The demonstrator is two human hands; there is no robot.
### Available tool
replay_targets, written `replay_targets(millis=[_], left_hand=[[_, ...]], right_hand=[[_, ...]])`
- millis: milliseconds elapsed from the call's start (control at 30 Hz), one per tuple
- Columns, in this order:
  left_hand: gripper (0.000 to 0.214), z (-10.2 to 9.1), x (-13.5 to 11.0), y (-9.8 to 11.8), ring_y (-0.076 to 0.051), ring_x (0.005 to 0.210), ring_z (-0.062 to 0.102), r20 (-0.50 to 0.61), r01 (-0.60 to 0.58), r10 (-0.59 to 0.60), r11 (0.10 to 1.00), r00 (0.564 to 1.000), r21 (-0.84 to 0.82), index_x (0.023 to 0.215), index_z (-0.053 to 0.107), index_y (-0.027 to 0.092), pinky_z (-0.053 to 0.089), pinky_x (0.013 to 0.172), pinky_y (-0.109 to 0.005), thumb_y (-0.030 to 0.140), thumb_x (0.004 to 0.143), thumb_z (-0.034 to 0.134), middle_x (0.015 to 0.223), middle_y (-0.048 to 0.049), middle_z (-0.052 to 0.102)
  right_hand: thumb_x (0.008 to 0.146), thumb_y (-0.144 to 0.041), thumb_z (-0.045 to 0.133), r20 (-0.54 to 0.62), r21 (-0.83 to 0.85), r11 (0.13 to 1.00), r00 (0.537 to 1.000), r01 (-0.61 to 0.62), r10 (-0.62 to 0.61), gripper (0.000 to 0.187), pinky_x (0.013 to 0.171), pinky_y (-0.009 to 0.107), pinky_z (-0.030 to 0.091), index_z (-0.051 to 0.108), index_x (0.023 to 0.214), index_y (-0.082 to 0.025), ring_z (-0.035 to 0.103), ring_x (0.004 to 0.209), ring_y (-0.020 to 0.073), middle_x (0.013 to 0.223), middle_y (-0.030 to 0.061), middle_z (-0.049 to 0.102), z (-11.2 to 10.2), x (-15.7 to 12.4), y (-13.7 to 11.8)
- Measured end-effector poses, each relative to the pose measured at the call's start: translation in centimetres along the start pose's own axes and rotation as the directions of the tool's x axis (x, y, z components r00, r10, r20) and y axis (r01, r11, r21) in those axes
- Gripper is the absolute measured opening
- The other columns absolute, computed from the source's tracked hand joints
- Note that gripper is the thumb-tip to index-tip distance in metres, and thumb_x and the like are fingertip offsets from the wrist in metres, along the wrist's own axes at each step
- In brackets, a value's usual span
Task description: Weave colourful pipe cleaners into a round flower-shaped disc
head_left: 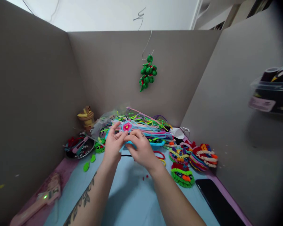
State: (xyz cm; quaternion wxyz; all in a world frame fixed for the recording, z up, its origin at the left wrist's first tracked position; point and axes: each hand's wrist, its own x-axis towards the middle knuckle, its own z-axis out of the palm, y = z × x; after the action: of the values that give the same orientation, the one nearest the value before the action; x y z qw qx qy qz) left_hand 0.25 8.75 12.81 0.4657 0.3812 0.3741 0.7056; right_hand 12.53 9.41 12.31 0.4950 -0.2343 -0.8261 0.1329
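Both hands met over the far middle of the light blue mat [132, 194], just in front of a loose heap of pipe cleaners [146, 127]. The left hand [113, 146] had its grip closed on a small woven pipe-cleaner piece [127, 126], which was pink at the centre with a blue rim. The thumb and forefinger pinched its left edge while the other fingers stayed half spread. The right hand [141, 150] was clenched more tightly, its fingertips gathered at the lower right edge of the same piece. A blue tail of the piece ran down between the two hands. The piece was held clear of the tabletop [61, 169], level with the heap behind it.

To the right lay several finished woven figures [202, 157] in red, green and orange. Near them, at the right edge, lay a black phone [217, 201]. A pink glue gun [37, 201] with a lit green lamp lay near left, and a round tray [79, 147] of scraps sat far left beside a yellow figurine [86, 117]. A green ornament [148, 73] hung from a wire on the far wall. A clear container [271, 91] at the right edge bore a pale label, too blurred to read. No other writing could be made out.
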Motion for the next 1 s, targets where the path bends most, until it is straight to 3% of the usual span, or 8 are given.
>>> replay_targets(millis=[233, 467, 633, 700, 767, 867, 933, 1000], left_hand=[[0.074, 0.2, -0.2, -0.2, -0.01, 0.055, 0.06, -0.034, -0.057, 0.056, 0.998, 0.998, -0.012, 0.124, 0.037, 0.016, 0.045, 0.059, -0.019, 0.023, 0.063, 0.078, 0.065, -0.001, 0.068], [0.078, 0.5, -0.5, 0.3, -0.008, 0.053, 0.058, -0.004, 0.035, -0.036, 0.994, 0.999, -0.108, 0.127, 0.039, 0.015, 0.044, 0.055, -0.017, 0.023, 0.061, 0.079, 0.064, 0.0007, 0.066], [0.08, 0.4, -0.5, 0.7, -0.006, 0.047, 0.053, 0.008, 0.057, -0.057, 0.989, 0.998, -0.14, 0.131, 0.037, 0.018, 0.04, 0.049, -0.014, 0.025, 0.063, 0.079, 0.061, 0.0044, 0.062], [0.081, 0.2, -0.4, 0.6, -0.006, 0.048, 0.054, 0.006, 0.05, -0.05, 0.993, 0.999, -0.105, 0.131, 0.036, 0.019, 0.041, 0.05, -0.015, 0.024, 0.063, 0.079, 0.062, 0.004, 0.063], [0.081, 0.1, -0.3, 0.5, -0.007, 0.05, 0.056, 0.012, 0.031, -0.031, 0.998, 0.999, -0.047, 0.131, 0.036, 0.018, 0.044, 0.054, -0.017, 0.024, 0.063, 0.078, 0.062, 0.0035, 0.064], [0.079, 0.2, -0.5, 0.3, -0.01, 0.054, 0.059, 0.056, -0.023, 0.018, 0.997, 0.998, 0.076, 0.132, 0.035, 0.018, 0.047, 0.06, -0.021, 0.025, 0.065, 0.076, 0.057, 0.0045, 0.062], [0.075, 0.4, -0.8, 0.2, -0.01, 0.054, 0.058, 0.101, -0.049, 0.035, 0.989, 0.994, 0.141, 0.131, 0.037, 0.019, 0.045, 0.059, -0.02, 0.026, 0.066, 0.075, 0.053, 0.0071, 0.057], [0.071, 0.6, -1.1, 0.3, -0.008, 0.051, 0.055, 0.136, -0.052, 0.029, 0.984, 0.99, 0.171, 0.128, 0.039, 0.019, 0.042, 0.056, -0.018, 0.026, 0.067, 0.075, 0.051, 0.009, 0.053]], right_hand=[[0.084, -0.012, 0.051, -0.064, -0.064, 0.996, 0.996, 0.056, -0.06, 0.018, 0.082, 0.033, 0.046, 0.063, 0.092, -0.022, 0.051, 0.089, 0.0184, 0.089, 0.0055, 0.054, 0.5, 0.0, 0.2], [0.086, -0.015, 0.051, -0.039, -0.168, 0.98, 0.992, 0.11, -0.119, 0.016, 0.079, 0.034, 0.045, 0.064, 0.088, -0.023, 0.051, 0.087, 0.0188, 0.091, 0.006, 0.059, 0.7, -0.2, 0.1], [0.085, -0.009, 0.047, -0.022, -0.075, 0.98, 0.982, 0.186, -0.188, 0.019, 0.08, 0.035, 0.045, 0.06, 0.089, -0.022, 0.053, 0.085, 0.0176, 0.091, 0.0046, 0.064, 0.9, -0.4, -0.2], [0.084, -0.007, 0.048, -0.074, 0.025, 0.979, 0.977, 0.204, -0.202, 0.019, 0.08, 0.034, 0.045, 0.058, 0.087, -0.022, 0.055, 0.082, 0.0162, 0.087, 0.0029, 0.064, 0.9, -0.4, -0.3], [0.084, -0.008, 0.05, -0.243, 0.159, 0.979, 0.966, 0.131, -0.089, 0.016, 0.077, 0.031, 0.045, 0.057, 0.084, -0.022, 0.056, 0.08, 0.0146, 0.083, 0.001, 0.062, 0.8, -0.3, -0.4], [0.084, -0.014, 0.055, -0.481, 0.397, 0.917, 0.841, -0.043, 0.248, 0.009, 0.071, 0.027, 0.045, 0.054, 0.079, -0.022, 0.055, 0.074, 0.0124, 0.076, -0.0017, 0.057, 0.5, -0.1, -0.2], [0.082, -0.019, 0.059, -0.497, 0.5, 0.86, 0.781, -0.099, 0.379, 0.009, 0.067, 0.024, 0.043, 0.053, 0.076, -0.021, 0.052, 0.069, 0.0112, 0.073, -0.0031, 0.054, 0.3, 0.0, 0.2], [0.081, -0.023, 0.061, -0.464, 0.538, 0.83, 0.769, -0.149, 0.439, 0.011, 0.064, 0.023, 0.042, 0.052, 0.075, -0.02, 0.05, 0.067, 0.0104, 0.072, -0.0033, 0.053, 0.1, 0.2, 0.6]])
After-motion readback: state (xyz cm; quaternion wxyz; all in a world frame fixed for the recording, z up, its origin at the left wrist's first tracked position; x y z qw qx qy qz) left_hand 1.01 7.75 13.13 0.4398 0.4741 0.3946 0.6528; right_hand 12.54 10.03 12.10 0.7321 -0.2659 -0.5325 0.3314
